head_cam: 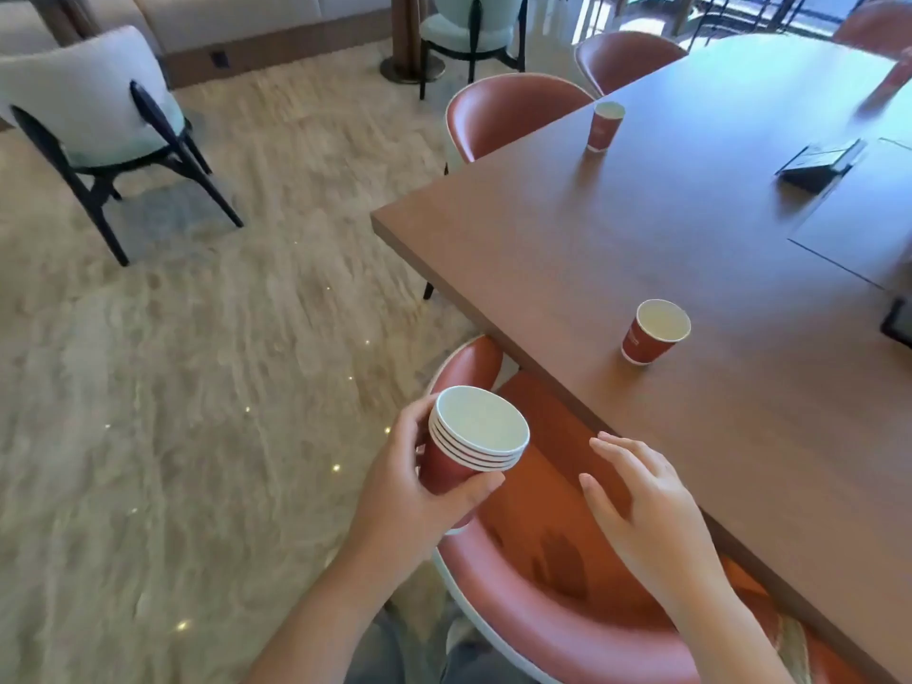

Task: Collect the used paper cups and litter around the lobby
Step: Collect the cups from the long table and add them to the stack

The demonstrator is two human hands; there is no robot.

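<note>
Collection looks partway done: at lower centre the left hand (419, 481) grips a stack of nested cups (474, 444), fingers curled round it; the right hand (641, 496) beside it is empty, fingers spread. Two stand uncollected on the table (691, 229) — near cup (654, 333) mid-right, far cup (604, 125) upper right.

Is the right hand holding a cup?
No, the right hand is open and empty near the table edge; the left hand grips the stack of cups.

Ahead of the right hand (641, 506), bare surface (691, 436) is stretching open up to the near cup (655, 333); a red chair (543, 515) is sitting directly beneath the hand.
</note>
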